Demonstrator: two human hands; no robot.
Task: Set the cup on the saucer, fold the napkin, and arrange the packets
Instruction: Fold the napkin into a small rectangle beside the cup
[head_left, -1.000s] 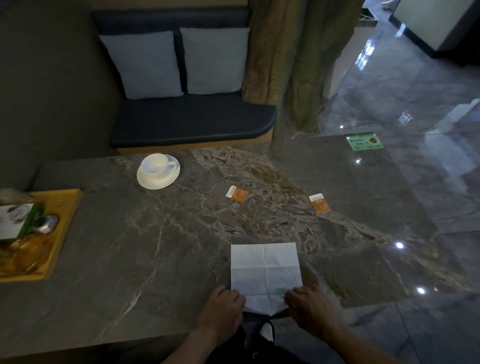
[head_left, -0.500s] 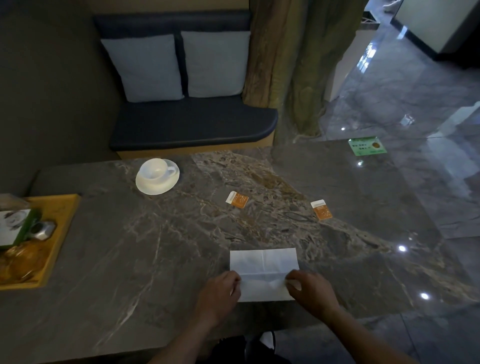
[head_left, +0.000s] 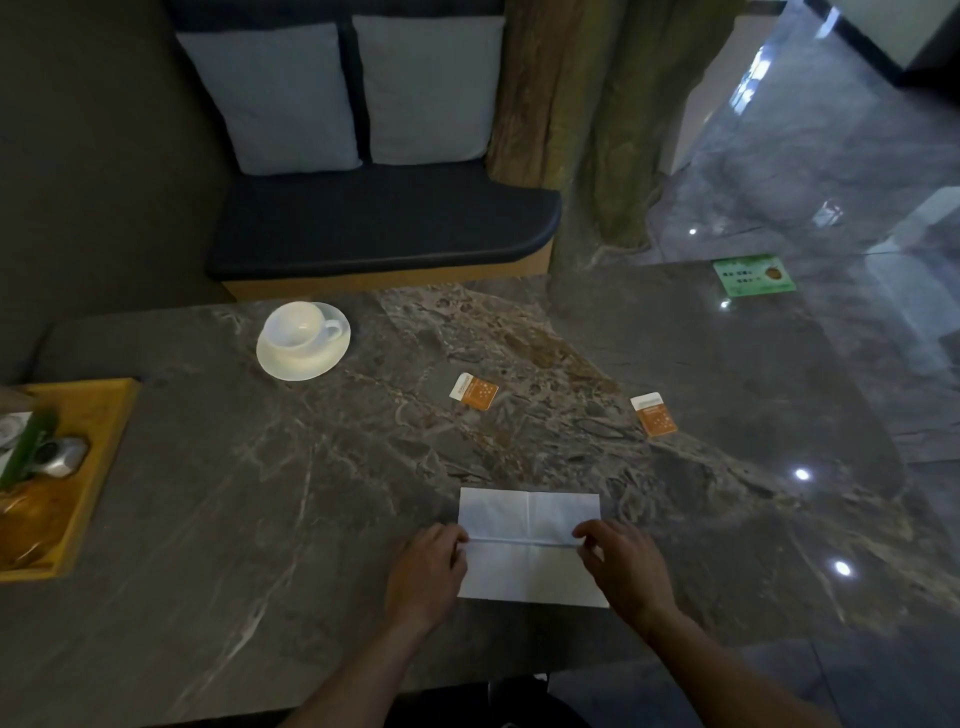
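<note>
A white napkin (head_left: 530, 545) lies on the marble table near its front edge, its near part turned over so a folded edge runs across its middle. My left hand (head_left: 428, 574) pinches the left end of that edge, and my right hand (head_left: 621, 564) pinches the right end. A white cup (head_left: 297, 325) stands on a white saucer (head_left: 291, 364) at the far left. Two orange and white packets lie apart from each other: one packet (head_left: 474, 391) in the middle, the other packet (head_left: 654, 414) to the right.
A yellow wooden tray (head_left: 98, 421) with a metal object and a green item sits at the table's left edge. A green card (head_left: 753, 274) lies at the far right corner. Beyond the table stands a dark bench with two grey cushions.
Both hands have carried the napkin's near edge forward over itself, away from the table's front edge. The napkin now shows a fold line across its middle. Cup and packets have not moved.
</note>
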